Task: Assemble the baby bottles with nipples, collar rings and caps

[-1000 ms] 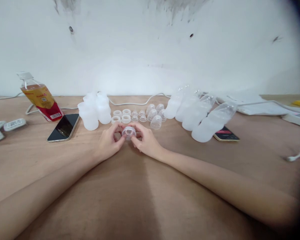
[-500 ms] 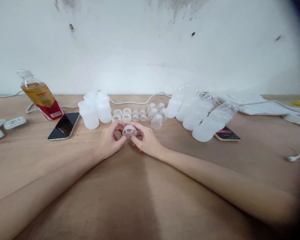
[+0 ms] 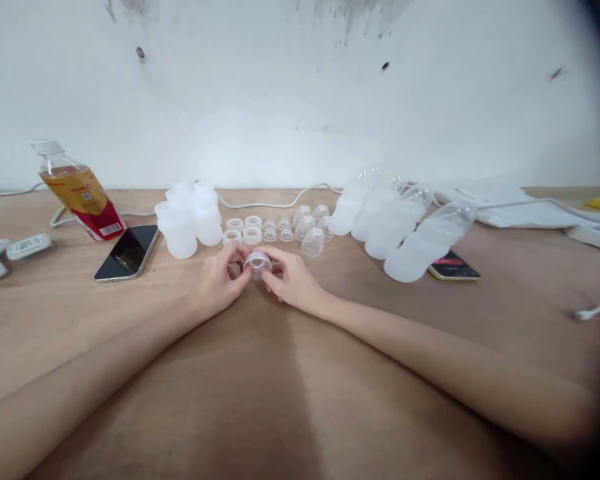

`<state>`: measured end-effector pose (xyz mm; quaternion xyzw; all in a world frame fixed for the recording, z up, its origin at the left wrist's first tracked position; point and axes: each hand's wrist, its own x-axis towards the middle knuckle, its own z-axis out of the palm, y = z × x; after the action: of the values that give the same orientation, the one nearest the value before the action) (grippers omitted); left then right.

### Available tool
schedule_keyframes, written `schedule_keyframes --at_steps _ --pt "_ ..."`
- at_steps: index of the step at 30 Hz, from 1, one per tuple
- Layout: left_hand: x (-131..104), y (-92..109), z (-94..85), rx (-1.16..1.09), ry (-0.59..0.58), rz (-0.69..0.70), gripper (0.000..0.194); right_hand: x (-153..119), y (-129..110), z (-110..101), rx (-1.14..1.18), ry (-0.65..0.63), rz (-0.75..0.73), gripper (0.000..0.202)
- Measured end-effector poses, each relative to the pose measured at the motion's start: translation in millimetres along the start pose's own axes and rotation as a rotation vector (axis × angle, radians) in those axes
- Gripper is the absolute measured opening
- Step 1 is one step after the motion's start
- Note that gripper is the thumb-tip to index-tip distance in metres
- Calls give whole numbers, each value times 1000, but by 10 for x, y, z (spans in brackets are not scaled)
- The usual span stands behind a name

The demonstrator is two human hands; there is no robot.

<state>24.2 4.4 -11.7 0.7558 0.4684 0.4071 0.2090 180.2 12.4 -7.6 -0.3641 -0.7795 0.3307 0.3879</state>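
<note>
Hands meet at clear round piece (image 3: 257, 262), low over tabletop (image 3: 250, 407): left hand (image 3: 223, 280) grips its left side, right hand (image 3: 294, 280) its right, neither nearer. Piece's axis looks roughly upright; exact tilt cannot be told. White rings (image 3: 253, 241) lie just beyond, slightly left; clear domes (image 3: 312, 245) beyond, right. Drink bottle (image 3: 93, 208), far left, tilted in view: yellow-red label, square code, barcode, lettering too small to read. Print on white cases (image 3: 30, 247) also illegible.

A small clear round piece (image 3: 258, 262) sits between both hands (image 3: 258, 275).
</note>
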Motion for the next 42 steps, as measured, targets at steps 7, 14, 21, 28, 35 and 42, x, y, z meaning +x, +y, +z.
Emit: schedule_keyframes --at_steps 7,14,21,28,35,42 --pt "-2 14 -1 11 0 -19 9 1 3 2 -9 2 -2 36" --pt "5 43 1 134 9 7 5 1 30 8 -51 5 -16 37" --pt "-33 23 13 290 23 29 12 -13 -16 14 47 -30 38 29" --pt "-16 22 -249 406 278 174 41 -36 41 -52 269 -29 150 31" --pt "165 -453 -607 411 739 -103 75 -103 69 -224 708 -28 307 34" --pt "87 -487 -548 182 709 -192 58 -126 60 -287 925 85 387 46"
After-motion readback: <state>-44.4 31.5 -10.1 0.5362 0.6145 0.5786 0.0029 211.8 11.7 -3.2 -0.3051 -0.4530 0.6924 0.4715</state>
